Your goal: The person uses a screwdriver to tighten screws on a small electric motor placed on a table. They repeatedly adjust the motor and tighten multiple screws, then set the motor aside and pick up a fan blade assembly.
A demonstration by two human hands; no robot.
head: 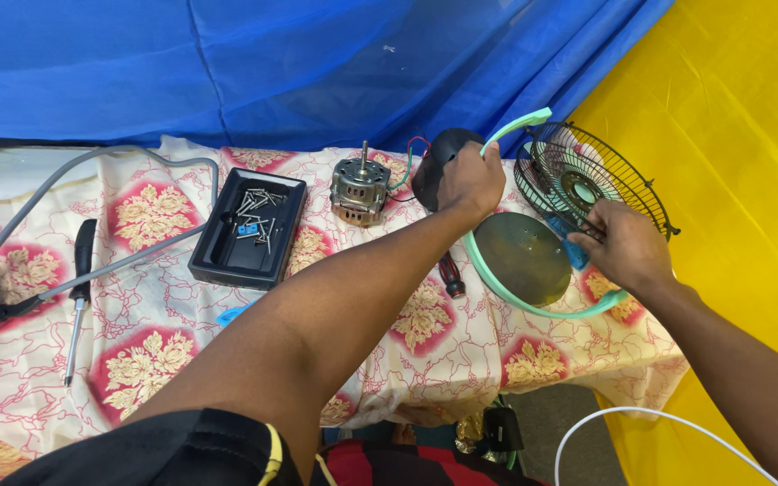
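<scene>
Reaching forward, left hand [472, 180] fingers clamp black housing [434, 162]; right hand [619, 243] fingers grip grille [587, 175].

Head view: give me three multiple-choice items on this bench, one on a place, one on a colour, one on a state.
1. Where do the screws lie?
A. in the black tray
B. on the cloth
C. inside the grille

2. What colour is the ring around the round base?
A. red
B. light green
C. black

3. What is the left hand doing?
A. resting flat on the cloth
B. holding a screwdriver
C. gripping the black housing

A: the screws sit inside the tray. B: the rim is pale green. C: the fingers wrap over the housing beside the motor.
</scene>
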